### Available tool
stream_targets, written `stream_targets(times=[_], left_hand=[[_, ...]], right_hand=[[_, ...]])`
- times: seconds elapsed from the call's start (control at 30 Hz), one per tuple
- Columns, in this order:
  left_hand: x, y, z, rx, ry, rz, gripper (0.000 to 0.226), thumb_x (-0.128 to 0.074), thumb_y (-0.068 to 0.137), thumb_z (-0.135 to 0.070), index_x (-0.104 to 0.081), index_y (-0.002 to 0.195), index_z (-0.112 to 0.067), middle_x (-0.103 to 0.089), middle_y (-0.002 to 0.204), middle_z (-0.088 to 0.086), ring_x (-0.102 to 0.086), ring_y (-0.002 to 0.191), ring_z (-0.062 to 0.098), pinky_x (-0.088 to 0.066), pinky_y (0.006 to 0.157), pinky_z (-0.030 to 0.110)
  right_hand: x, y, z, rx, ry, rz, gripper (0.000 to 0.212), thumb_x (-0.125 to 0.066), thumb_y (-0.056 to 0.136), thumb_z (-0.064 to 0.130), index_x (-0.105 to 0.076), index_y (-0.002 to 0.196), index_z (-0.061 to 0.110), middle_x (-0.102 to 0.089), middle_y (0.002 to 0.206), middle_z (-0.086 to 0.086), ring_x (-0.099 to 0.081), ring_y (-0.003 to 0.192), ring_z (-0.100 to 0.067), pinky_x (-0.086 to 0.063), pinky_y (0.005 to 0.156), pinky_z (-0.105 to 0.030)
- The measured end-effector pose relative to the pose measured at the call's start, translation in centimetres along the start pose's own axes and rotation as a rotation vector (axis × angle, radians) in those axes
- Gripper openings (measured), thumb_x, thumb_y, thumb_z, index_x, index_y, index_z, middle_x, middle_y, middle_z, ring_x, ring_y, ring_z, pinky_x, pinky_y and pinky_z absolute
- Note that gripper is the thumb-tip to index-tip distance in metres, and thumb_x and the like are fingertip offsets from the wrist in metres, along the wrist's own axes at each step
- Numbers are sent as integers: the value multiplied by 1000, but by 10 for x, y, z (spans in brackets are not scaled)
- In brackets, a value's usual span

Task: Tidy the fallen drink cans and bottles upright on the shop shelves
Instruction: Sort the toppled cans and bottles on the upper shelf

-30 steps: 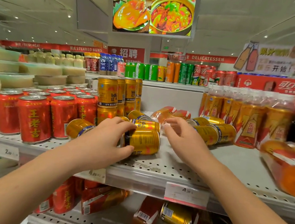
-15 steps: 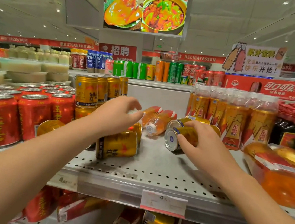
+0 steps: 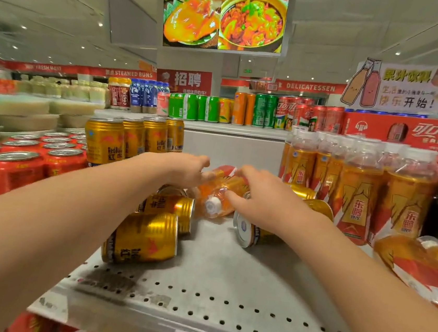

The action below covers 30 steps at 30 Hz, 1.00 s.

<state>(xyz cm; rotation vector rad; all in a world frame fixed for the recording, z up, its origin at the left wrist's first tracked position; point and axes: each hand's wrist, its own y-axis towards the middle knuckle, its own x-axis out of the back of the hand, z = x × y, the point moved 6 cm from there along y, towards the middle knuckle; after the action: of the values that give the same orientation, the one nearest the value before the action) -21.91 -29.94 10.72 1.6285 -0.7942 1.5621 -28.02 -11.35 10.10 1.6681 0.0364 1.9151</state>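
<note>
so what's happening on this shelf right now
A person is tidying knocked-over drinks on a perforated metal shelf. Both hands reach for a fallen orange bottle lying on its side: the left hand is at its far end, the right hand over its neck. Neither clearly grips it yet. Several gold cans lie tipped over in front, beside upright gold cans and upright bottles.

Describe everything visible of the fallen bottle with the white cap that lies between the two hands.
The fallen bottle is clear plastic holding orange drink, with an orange, red and white label and a white screw cap facing the camera. It lies on its side on the perforated grey metal shelf, amid tipped gold cans. The right hand rests over its right flank, fingertips near the neck; the left hand reaches its far end. A second fallen bottle seems to lie behind it, largely hidden.
</note>
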Motion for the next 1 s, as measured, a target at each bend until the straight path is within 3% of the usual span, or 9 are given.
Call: stream_targets(times=[0.1,0.17,0.23,0.3,0.4,0.5,0.7,0.9,1.0], left_hand=[[-7,18,8,49,-11,85,61,-37,103,-58,-39,149,-18,-51,147,10,-52,127,30,-43,104,43],[-10,29,8,68,-54,165,56,-37,105,-54,-43,146,-15,-56,135,9,-56,115,27,-45,93,39],[-13,40,6,84,-129,256,54,-38,105,-53,-49,139,-12,-62,124,10,-63,104,26,-51,82,35],[-16,50,4,107,-246,346,49,-43,103,-52,-54,129,-12,-66,112,12,-70,97,27,-61,75,35],[-25,61,3,132,-350,422,45,-51,100,-54,-56,124,-16,-68,112,10,-73,91,26,-62,64,34],[-32,67,3,150,-429,442,52,-57,95,-57,-54,128,-18,-67,115,10,-74,91,28,-63,65,35],[-32,73,3,115,-459,332,46,-60,94,-54,-54,118,-16,-70,100,11,-77,66,23,-59,52,31],[-15,78,6,84,-363,98,63,-60,93,-53,-46,140,-13,-56,116,9,-63,98,29,-50,64,34],[-2,76,14,88,-367,53,69,-61,93,-55,-43,143,-12,-54,120,11,-60,103,31,-51,73,38]], right_hand=[[-10,14,8,37,-34,137,68,-54,86,65,-35,146,38,-53,133,-2,-53,118,-24,-50,94,-43],[-18,22,14,24,-96,253,77,-55,83,67,-29,150,39,-46,145,-2,-49,126,-26,-48,98,-44],[-23,28,20,4,-186,324,75,-55,83,66,-34,148,34,-47,144,-4,-49,124,-27,-46,94,-40],[-27,32,30,2,-295,330,69,-55,85,65,-41,142,28,-54,134,-5,-52,113,-26,-45,86,-39],[-40,34,43,-40,-458,338,76,-53,86,68,-35,145,23,-49,136,-13,-50,122,-33,-46,98,-48],[-52,37,47,-110,-501,289,72,-51,91,62,-31,145,20,-41,143,-23,-46,128,-39,-43,102,-50],[-60,42,47,-178,-601,227,72,-41,95,64,-28,148,17,-38,146,-29,-50,125,-43,-45,100,-50],[-61,44,48,-212,-550,224,48,-44,100,41,-40,139,15,-37,145,-31,-55,116,-46,-49,96,-50],[-53,48,48,-220,-408,188,38,-47,99,31,-44,135,17,-37,143,-28,-51,119,-47,-50,97,-49]])
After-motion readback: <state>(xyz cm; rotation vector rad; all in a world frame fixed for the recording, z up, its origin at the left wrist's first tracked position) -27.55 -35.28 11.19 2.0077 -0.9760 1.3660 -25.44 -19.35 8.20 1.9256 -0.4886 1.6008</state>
